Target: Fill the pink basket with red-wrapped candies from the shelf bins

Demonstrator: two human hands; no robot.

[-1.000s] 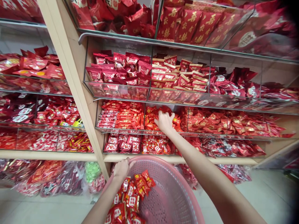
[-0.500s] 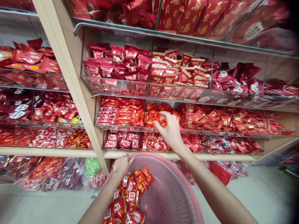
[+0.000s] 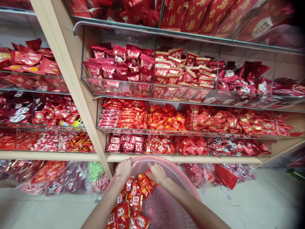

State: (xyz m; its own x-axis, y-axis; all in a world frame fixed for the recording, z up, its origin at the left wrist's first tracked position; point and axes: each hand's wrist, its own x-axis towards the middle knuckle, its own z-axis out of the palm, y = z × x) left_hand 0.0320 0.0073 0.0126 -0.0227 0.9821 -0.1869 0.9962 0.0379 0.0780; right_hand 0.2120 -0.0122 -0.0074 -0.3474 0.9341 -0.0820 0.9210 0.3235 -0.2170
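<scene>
My left hand grips the far rim of a pink perforated basket held in front of me. Red wrapped candies lie piled in its left side. My right hand is down inside the basket over the top of that pile, fingers curled around red candy packets. Straight ahead, clear shelf bins hold more red candies; the middle bin is filled with orange-red packets.
A wooden shelf post runs diagonally at left. Several tiers of clear bins hold red sweets. Bagged candies, among them a green bag, lie under the lowest shelf. Pale tiled floor lies to the right.
My right hand has left the middle shelf bin and come down into the basket with candies. The left hand has stayed on the rim.
</scene>
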